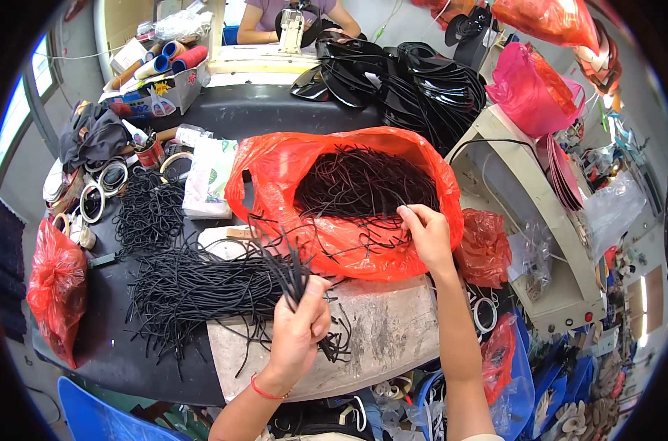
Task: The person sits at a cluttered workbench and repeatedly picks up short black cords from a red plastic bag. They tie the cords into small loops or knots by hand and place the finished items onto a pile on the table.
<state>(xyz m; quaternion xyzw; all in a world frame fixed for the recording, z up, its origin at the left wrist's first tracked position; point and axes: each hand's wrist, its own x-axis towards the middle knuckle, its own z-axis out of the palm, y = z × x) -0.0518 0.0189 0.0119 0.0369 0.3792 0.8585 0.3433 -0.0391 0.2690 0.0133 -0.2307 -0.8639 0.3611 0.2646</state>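
Left hand (pixel 298 327) holding black cords (pixel 293 273), right hand (pixel 429 234) at open red plastic bag (pixel 378 266)

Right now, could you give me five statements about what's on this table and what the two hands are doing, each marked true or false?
1. The left hand grips a bunch of thin black cords. True.
2. The left wrist is bare. False: a thin red bracelet circles it.
3. The right hand is at the large, shiny red plastic bag. True.
4. The contents visible inside that bag are white. False: it holds a tangled heap of thin dark strands.
5. A white rectangular packet with a green leaf print lies left of the bag. True.
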